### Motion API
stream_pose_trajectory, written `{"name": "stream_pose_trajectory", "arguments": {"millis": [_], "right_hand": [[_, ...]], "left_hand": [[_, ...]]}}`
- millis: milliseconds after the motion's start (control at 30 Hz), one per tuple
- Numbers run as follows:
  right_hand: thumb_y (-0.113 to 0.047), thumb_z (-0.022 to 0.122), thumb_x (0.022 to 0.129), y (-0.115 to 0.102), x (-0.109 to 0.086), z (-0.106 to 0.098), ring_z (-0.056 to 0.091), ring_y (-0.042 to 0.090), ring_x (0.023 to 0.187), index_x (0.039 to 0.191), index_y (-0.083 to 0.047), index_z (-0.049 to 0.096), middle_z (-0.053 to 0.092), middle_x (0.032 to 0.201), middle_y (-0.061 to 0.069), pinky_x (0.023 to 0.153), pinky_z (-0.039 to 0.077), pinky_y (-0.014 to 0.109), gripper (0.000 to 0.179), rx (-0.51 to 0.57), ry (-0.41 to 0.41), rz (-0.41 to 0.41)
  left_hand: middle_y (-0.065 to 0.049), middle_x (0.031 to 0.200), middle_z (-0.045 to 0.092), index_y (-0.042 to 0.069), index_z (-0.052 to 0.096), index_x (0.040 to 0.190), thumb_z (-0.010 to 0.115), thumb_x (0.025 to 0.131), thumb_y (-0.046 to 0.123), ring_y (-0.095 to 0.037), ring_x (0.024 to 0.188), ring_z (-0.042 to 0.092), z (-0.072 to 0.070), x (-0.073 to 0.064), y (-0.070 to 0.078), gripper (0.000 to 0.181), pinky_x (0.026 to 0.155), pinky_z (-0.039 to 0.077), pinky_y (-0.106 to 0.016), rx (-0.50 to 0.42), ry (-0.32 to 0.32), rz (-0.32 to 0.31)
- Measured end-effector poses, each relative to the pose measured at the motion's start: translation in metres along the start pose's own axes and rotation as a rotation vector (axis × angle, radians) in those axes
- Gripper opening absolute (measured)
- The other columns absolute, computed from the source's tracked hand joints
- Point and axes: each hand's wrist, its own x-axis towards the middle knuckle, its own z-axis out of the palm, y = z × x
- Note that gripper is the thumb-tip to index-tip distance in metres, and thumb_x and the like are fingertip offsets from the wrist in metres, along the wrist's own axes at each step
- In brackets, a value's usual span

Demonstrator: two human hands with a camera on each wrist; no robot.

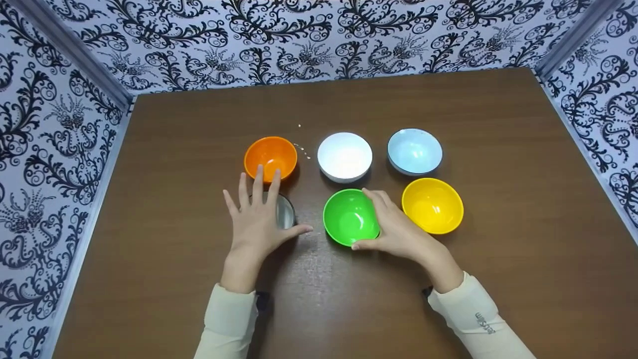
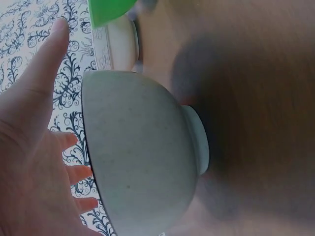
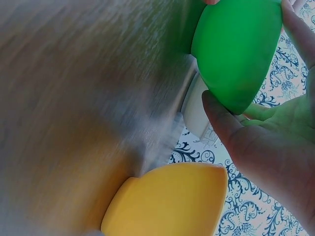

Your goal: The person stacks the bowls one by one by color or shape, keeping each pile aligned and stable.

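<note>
My left hand is spread with straight fingers over a grey bowl, hiding much of it in the head view. In the left wrist view the grey bowl stands upright on its foot beside the palm, and no finger curls round it. At the middle of the table, my right hand grips a green bowl from its right side, thumb at the near rim and fingers at the far rim. The right wrist view shows the fingers against the green bowl's outer wall.
Behind stand an orange bowl, a white bowl and a light blue bowl. A yellow bowl sits close to my right hand. Small pale crumbs lie near the orange bowl. Patterned walls border the brown table.
</note>
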Motion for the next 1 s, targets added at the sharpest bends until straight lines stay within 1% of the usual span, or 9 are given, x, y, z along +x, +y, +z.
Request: {"name": "stream_pose_trajectory", "arguments": {"millis": [167, 267, 467, 633, 733, 800, 1000], "right_hand": [[-0.042, 0.088, 0.073, 0.001, 0.000, 0.000, 0.043, 0.031, 0.137, 0.157, -0.005, 0.019, 0.031, 0.155, 0.013, 0.115, 0.041, 0.052, 0.115, -0.003, 0.002, -0.003], [-0.042, 0.088, 0.073, 0.001, 0.000, 0.000, 0.043, 0.032, 0.137, 0.158, -0.005, 0.019, 0.031, 0.155, 0.013, 0.115, 0.041, 0.052, 0.115, -0.002, 0.001, -0.001], [-0.041, 0.088, 0.073, 0.000, -0.001, 0.000, 0.043, 0.031, 0.137, 0.158, -0.006, 0.017, 0.029, 0.156, 0.013, 0.115, 0.041, 0.053, 0.115, 0.006, -0.009, 0.009], [-0.042, 0.088, 0.073, 0.000, 0.000, -0.001, 0.042, 0.032, 0.138, 0.158, -0.007, 0.017, 0.028, 0.157, 0.013, 0.115, 0.040, 0.054, 0.116, 0.015, -0.015, 0.017], [-0.042, 0.088, 0.073, 0.001, 0.000, -0.001, 0.041, 0.032, 0.138, 0.158, -0.007, 0.017, 0.028, 0.157, 0.014, 0.115, 0.040, 0.054, 0.116, 0.019, -0.015, 0.018], [-0.042, 0.088, 0.073, 0.001, 0.000, 0.000, 0.041, 0.032, 0.138, 0.158, -0.007, 0.017, 0.028, 0.157, 0.014, 0.115, 0.040, 0.054, 0.116, 0.021, -0.014, 0.017], [-0.041, 0.088, 0.073, 0.001, 0.000, 0.000, 0.043, 0.032, 0.137, 0.158, -0.007, 0.018, 0.030, 0.156, 0.012, 0.115, 0.041, 0.053, 0.116, 0.006, 0.002, 0.007]], "left_hand": [[-0.012, 0.170, 0.001, 0.022, 0.014, 0.162, 0.067, 0.067, 0.083, -0.045, 0.154, -0.002, 0.001, -0.004, -0.005, 0.124, 0.118, -0.004, -0.074, -0.028, -0.004, -0.021], [-0.011, 0.170, 0.002, 0.022, 0.015, 0.161, 0.068, 0.067, 0.082, -0.044, 0.154, 0.000, 0.003, -0.006, -0.008, 0.124, 0.118, -0.002, -0.073, -0.044, 0.015, -0.022], [-0.008, 0.168, 0.014, 0.021, 0.016, 0.161, 0.072, 0.068, 0.078, -0.040, 0.154, 0.012, 0.007, -0.009, -0.014, 0.122, 0.120, 0.010, -0.071, -0.091, 0.124, 0.021], [-0.008, 0.166, 0.023, 0.020, 0.020, 0.160, 0.074, 0.069, 0.075, -0.037, 0.153, 0.018, 0.011, -0.013, -0.019, 0.119, 0.121, 0.016, -0.067, -0.117, 0.176, 0.023], [-0.008, 0.165, 0.027, 0.018, 0.023, 0.159, 0.075, 0.069, 0.074, -0.036, 0.152, 0.022, 0.014, -0.016, -0.022, 0.118, 0.122, 0.019, -0.065, -0.131, 0.211, 0.028], [-0.008, 0.164, 0.029, 0.016, 0.025, 0.159, 0.076, 0.069, 0.072, -0.035, 0.152, 0.024, 0.015, -0.018, -0.024, 0.117, 0.122, 0.020, -0.063, -0.156, 0.242, 0.031], [-0.004, 0.162, 0.035, 0.014, 0.031, 0.156, 0.080, 0.070, 0.065, -0.031, 0.149, 0.032, 0.021, -0.024, -0.029, 0.112, 0.123, 0.025, -0.057, -0.275, 0.357, 0.037]]}}
